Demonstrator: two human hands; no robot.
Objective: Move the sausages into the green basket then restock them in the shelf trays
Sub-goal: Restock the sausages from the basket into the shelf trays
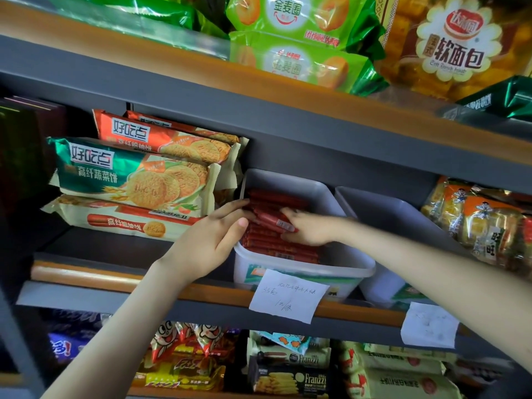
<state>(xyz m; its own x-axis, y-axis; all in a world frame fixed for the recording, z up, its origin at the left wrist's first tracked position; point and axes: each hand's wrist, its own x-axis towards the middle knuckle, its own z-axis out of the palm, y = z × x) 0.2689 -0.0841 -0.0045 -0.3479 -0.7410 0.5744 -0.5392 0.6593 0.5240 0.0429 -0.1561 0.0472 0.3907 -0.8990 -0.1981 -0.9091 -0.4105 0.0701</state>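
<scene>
Here, left hand (213, 237) flat, fingers straight on the sausages (276, 250), right hand (309, 227) gripping a few slanted ones, the rest lying crosswise beneath both hands, in a grey tray (349, 264) on the shelf (201, 293).

Middle shelf (86, 279), left to right:
- stacked biscuit packs (132, 177), lying flat, just beside the left tray.
- left tray (339, 266), at the shelf's front edge, with sausages (276, 246) laid crosswise in layers inside it. The left hand (210, 240) rests on them at the tray's left side, and the right hand (311, 228) grips the topmost ones.
- right tray (403, 214), touching the left tray.
- snack bags (483, 226), far right.

A paper note (288, 295) hangs before the left tray and a second note (429, 326) below the right tray. Above is the upper shelf (201, 73) with stacked bags (299, 21). Below are boxed wafers (290, 378).
</scene>
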